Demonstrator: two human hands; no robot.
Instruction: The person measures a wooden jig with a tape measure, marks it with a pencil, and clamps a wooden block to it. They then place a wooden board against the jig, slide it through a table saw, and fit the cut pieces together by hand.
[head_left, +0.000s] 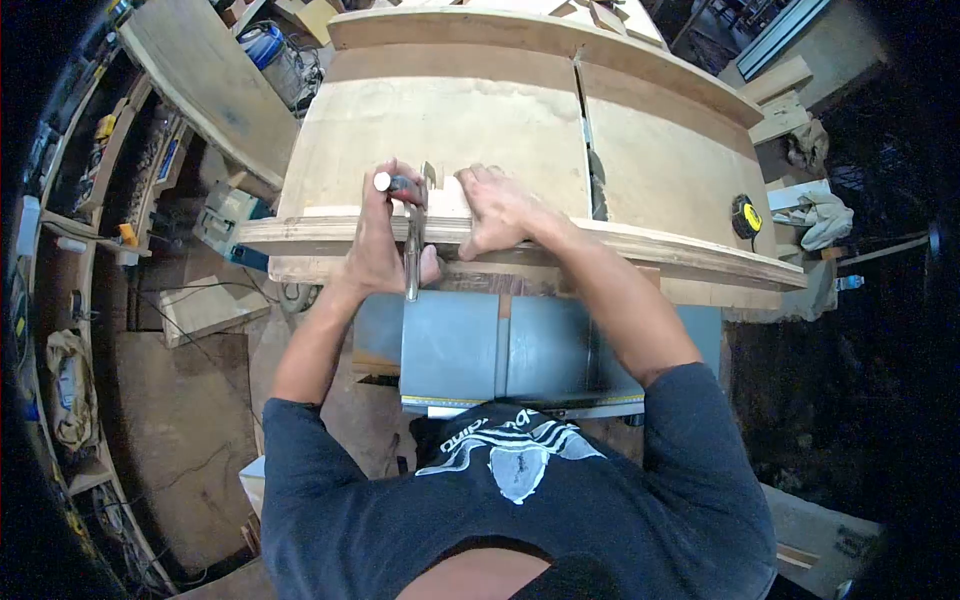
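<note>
My left hand (377, 235) is closed round a metal clamp (413, 250). The clamp stands across the front fence (620, 238), a thick plywood strip, with its bar pointing down toward me and its handle end at the top. Just right of the clamp, a small pale wood block (453, 203) sits against the fence. My right hand (497, 210) grips that block and the fence edge, fingers on the far side and thumb on the near side. Whether the clamp jaws touch the block cannot be made out.
A plywood sled base (430, 115) with a slot (583, 110) lies behind the fence; a taller rear fence (540, 40) bounds it. A yellow tape measure (746, 217) rests at right. The grey machine table (450, 345) is nearest me. Shelves (95, 300) stand left.
</note>
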